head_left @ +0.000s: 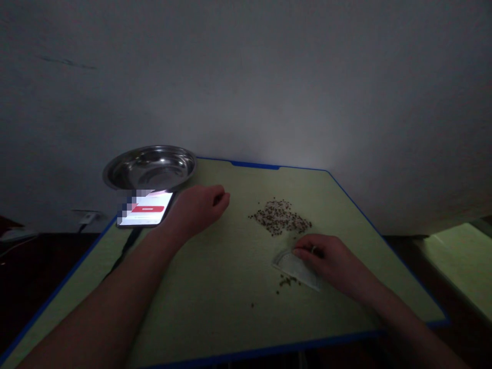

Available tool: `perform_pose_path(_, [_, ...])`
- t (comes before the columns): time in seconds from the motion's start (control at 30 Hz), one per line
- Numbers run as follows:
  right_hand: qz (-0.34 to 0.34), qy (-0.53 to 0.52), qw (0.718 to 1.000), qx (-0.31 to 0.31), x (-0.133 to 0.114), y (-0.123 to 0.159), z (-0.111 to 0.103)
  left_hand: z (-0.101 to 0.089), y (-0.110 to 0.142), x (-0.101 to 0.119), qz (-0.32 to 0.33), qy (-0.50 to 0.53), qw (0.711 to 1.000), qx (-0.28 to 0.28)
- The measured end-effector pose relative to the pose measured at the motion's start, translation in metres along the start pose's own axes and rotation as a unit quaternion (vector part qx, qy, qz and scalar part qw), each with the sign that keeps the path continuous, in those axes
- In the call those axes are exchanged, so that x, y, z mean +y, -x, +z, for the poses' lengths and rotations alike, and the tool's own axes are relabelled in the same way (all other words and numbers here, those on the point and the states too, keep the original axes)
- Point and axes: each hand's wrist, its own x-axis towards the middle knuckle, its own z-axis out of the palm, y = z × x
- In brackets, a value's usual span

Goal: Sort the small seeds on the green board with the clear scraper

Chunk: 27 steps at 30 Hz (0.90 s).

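Observation:
My right hand (323,256) pinches a clear plastic protractor (294,266), its curved scale low over the table. Just beyond it lies a loose pile of small mixed grains (282,216), dark brown and pale. A few brown grains (289,280) sit apart on the near side of the protractor, and a single grain (252,305) lies farther toward me. My left hand (203,205) is closed in a loose fist, left of the pile and beside the phone. The inside of that fist is hidden from view.
A wide steel basin (154,169) stands at the table's back left. In front of it lies a lit phone (148,210), with a dark cable (125,251) running toward me. The pale green table (215,312) has a blue edge, and a wall rises behind it.

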Motion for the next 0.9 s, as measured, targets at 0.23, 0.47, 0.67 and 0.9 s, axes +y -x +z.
perform_pose_path(0.23, [-0.065,-0.006,0.998,-0.017,-0.025,-0.010,0.013,-0.001,0.000,0.001,-0.007,0.002,1.000,-0.004])
perform_pose_path(0.47, [-0.179,0.050,0.981,-0.059,-0.057,-0.029,0.025,-0.001,0.000,0.001,0.002,-0.003,1.000,0.002])
perform_pose_path(0.67, [-0.217,0.033,0.967,-0.132,-0.063,-0.018,0.025,0.001,0.000,0.000,0.006,-0.004,1.000,0.006])
perform_pose_path(0.9, [-0.073,-0.006,0.996,-0.054,-0.016,-0.003,0.004,0.000,0.001,0.003,0.000,-0.005,1.000,0.003])
